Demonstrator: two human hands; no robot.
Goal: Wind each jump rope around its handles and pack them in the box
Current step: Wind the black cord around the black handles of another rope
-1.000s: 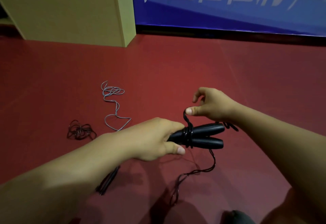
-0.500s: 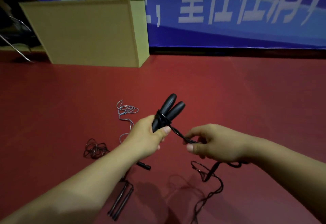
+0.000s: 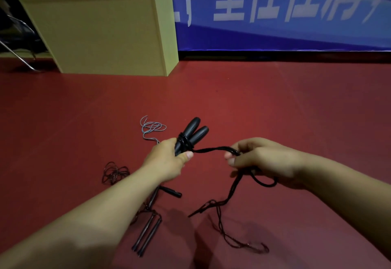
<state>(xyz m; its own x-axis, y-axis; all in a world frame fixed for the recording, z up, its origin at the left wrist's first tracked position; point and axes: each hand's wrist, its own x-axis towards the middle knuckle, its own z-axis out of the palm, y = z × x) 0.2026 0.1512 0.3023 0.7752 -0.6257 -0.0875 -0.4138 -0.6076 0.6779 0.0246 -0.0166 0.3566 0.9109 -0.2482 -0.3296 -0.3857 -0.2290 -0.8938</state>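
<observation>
1. Holding two black handles (image 3: 191, 135) side by side, the left hand (image 3: 167, 161) wraps its fingers around their lower ends, with the thumb pressed on the front.
2. The handles stick up and away from the left hand, tilted a bit to the right.
3. A few turns of black rope (image 3: 213, 149) go around the handles just above the left thumb.
4. From those turns the rope runs across to the right hand (image 3: 262, 160), which is near the left hand and level with it.
5. The right hand pinches the rope between its thumb and curled fingers.
6. Below the right hand the rope makes a loop, then hangs down to the red floor (image 3: 275, 110) and lies there in loose squiggles.
7. Both hands are held up above the floor, so the handles do not touch it.
8. The box (image 3: 101, 35) is tan and stands well apart from the hands, far back on the left, against a blue banner (image 3: 275, 14) with white letters.
9. A gray rope (image 3: 151, 128) lies in a small pile on the floor just behind the left hand.
10. A dark tangle of rope (image 3: 115, 172) lies on the floor to the left of the left arm.
11. Two thin dark handles (image 3: 147, 235) lie side by side on the floor under the left arm.
</observation>
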